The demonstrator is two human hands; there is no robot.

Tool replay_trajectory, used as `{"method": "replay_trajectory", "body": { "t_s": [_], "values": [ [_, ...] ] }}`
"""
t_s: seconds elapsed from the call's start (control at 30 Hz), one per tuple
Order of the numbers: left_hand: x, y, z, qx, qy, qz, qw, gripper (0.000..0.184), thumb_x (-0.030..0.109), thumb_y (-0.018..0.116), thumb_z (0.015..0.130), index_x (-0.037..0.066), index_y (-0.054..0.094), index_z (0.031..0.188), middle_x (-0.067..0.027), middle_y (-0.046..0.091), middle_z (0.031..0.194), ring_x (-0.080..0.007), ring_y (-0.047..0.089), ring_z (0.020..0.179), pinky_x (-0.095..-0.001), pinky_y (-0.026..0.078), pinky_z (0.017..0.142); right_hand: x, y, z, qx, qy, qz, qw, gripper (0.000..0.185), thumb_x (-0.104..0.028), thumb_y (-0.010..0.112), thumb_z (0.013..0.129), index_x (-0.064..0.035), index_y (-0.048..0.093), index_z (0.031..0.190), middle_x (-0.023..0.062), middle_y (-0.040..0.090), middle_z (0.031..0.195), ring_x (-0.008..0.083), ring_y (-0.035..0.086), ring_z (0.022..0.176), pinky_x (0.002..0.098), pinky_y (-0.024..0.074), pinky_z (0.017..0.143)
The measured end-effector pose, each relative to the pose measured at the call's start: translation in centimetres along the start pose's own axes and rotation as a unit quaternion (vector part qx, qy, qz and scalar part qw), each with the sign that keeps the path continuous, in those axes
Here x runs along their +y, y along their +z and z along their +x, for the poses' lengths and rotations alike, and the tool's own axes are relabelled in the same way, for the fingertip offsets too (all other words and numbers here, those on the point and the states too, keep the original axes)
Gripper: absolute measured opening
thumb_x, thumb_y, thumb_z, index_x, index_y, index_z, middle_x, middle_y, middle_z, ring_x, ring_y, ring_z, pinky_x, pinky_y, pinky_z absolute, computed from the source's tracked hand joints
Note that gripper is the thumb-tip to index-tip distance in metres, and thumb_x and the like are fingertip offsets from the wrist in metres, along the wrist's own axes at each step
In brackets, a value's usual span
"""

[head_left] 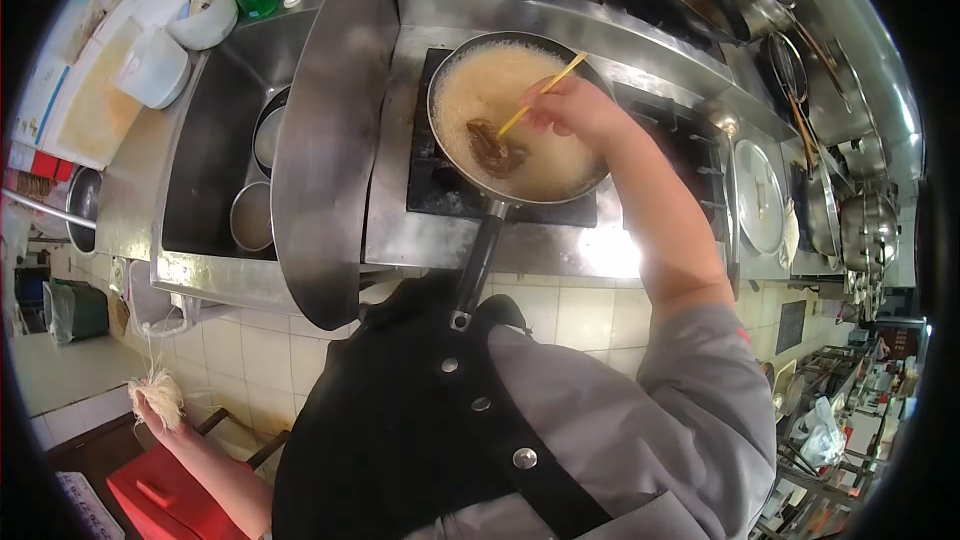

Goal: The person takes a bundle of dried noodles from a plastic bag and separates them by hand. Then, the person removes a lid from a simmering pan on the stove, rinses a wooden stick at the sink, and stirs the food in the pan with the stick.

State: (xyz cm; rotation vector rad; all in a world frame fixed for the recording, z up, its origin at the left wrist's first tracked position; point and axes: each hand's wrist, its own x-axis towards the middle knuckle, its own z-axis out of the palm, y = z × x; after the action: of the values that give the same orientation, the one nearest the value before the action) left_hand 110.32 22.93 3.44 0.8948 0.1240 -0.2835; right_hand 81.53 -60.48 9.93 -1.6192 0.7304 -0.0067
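Note:
My right hand (572, 112) is closed around yellow chopsticks (530, 108), whose tips reach into the frying pan (437, 130). Pale, bubbling broth (500, 70) fills the pan, and a brown clump (492, 152), its kind unclear, lies in it at the chopstick tips. The pan's black handle (482, 260) points toward my body. Low at the far left, my left hand (160, 420) grips a bundle of thin, pale dry noodles (155, 392), with a few strands trailing upward. Its fingers are partly hidden by the bundle.
A tall metal partition (325, 140) separates the stove from a sink (200, 170) holding pots. Below my left hand stands a red box (165, 495). More burners (680, 140) and a round metal lid (760, 195) are to the right. Utensils (790, 80) hang beyond.

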Motion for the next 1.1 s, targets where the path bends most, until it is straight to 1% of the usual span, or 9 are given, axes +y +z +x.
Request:
{"method": "replay_trajectory", "body": {
  "t_s": [0.3,0.5,0.6,0.7,0.8,0.83,0.93,1.03,1.1],
  "values": [
    [0.3,-0.8,0.6,0.023,-0.006,-0.028,0.999,0.024,0.025,0.055,0.094,0.003,0.059,0.102,-0.0138,0.065,0.096,-0.0295,0.064,0.084,-0.0439,0.057,0.076,0.1,-1.6,0.4,-0.018,0.023,0.074,0.997,0.019,-0.011,0.058,0.086,-0.0019,0.065,0.102,0.0090,0.069,0.087,0.0117,0.060,0.067,0.0213,0.0365,0.051],
    [0.4,0.2,0.2,-0.022,-0.024,-0.008,0.999,0.026,0.025,0.054,0.095,0.002,0.059,0.105,-0.0146,0.065,0.099,-0.0314,0.065,0.087,-0.0464,0.057,0.077,-3.5,0.4,-2.2,0.045,-0.093,-0.113,0.988,0.019,-0.017,0.060,0.089,-0.0013,0.066,0.097,0.0053,0.068,0.084,0.0107,0.060,0.067,0.0236,0.0436,0.059],
    [0.8,-1.8,0.9,-0.024,-0.012,-0.008,1.000,0.031,0.026,0.050,0.097,0.000,0.059,0.111,-0.0164,0.065,0.104,-0.0341,0.064,0.094,-0.0513,0.055,0.081,-4.2,1.5,-3.4,0.051,-0.169,-0.157,0.972,0.022,-0.020,0.061,0.090,-0.0003,0.066,0.097,0.0063,0.068,0.080,0.0151,0.063,0.069,0.0287,0.0481,0.066],
    [1.0,-2.6,1.7,0.000,-0.016,-0.022,1.000,0.032,0.027,0.050,0.097,0.000,0.058,0.113,-0.0170,0.065,0.106,-0.0342,0.064,0.096,-0.0519,0.054,0.083,-5.7,4.4,-4.0,0.043,-0.288,-0.317,0.903,0.025,-0.023,0.058,0.090,0.0003,0.065,0.096,0.0107,0.069,0.080,0.0248,0.065,0.072,0.0362,0.0504,0.070],
    [1.1,-2.5,2.5,0.001,-0.027,-0.036,0.999,0.032,0.026,0.050,0.097,0.000,0.057,0.114,-0.0169,0.064,0.107,-0.0342,0.063,0.097,-0.0519,0.054,0.084,-5.8,6.5,-2.2,-0.012,-0.205,-0.504,0.839,0.021,-0.021,0.056,0.089,-0.0037,0.068,0.093,0.0105,0.068,0.081,0.0272,0.064,0.074,0.0370,0.0500,0.070],
    [1.0,-1.9,2.4,0.007,-0.029,-0.039,0.999,0.031,0.026,0.050,0.097,0.001,0.057,0.114,-0.0167,0.064,0.107,-0.0341,0.063,0.097,-0.0516,0.054,0.083,-6.6,7.1,-2.3,-0.015,-0.183,-0.554,0.812,0.026,-0.025,0.052,0.090,-0.0037,0.068,0.085,0.0143,0.067,0.077,0.0325,0.063,0.076,0.0405,0.0505,0.072],
    [1.0,-1.9,2.6,-0.027,-0.034,-0.050,0.998,0.031,0.025,0.051,0.097,0.001,0.057,0.114,-0.0161,0.065,0.105,-0.0337,0.063,0.096,-0.0506,0.054,0.083,-8.3,7.1,-3.5,0.003,-0.188,-0.582,0.791,0.027,-0.026,0.052,0.089,-0.0049,0.067,0.081,0.0139,0.066,0.072,0.0328,0.064,0.076,0.0415,0.0507,0.072],
    [0.9,-2.3,2.3,-0.031,-0.031,-0.035,0.998,0.030,0.023,0.054,0.095,0.001,0.058,0.115,-0.0165,0.064,0.109,-0.0327,0.063,0.098,-0.0476,0.054,0.085,-8.4,5.9,-3.5,0.020,-0.142,-0.590,0.794,0.022,-0.024,0.054,0.087,-0.0073,0.067,0.082,0.0137,0.067,0.076,0.0327,0.064,0.078,0.0423,0.0508,0.073],
    [0.7,-2.5,2.3,-0.033,-0.032,-0.026,0.999,0.031,0.022,0.056,0.094,0.001,0.058,0.116,-0.0166,0.064,0.111,-0.0322,0.063,0.098,-0.0462,0.054,0.086,-7.7,4.3,-3.1,0.032,-0.173,-0.600,0.780,0.019,-0.024,0.055,0.086,-0.0082,0.067,0.086,0.0133,0.067,0.080,0.0326,0.064,0.080,0.0425,0.0508,0.073]
  ]
}}
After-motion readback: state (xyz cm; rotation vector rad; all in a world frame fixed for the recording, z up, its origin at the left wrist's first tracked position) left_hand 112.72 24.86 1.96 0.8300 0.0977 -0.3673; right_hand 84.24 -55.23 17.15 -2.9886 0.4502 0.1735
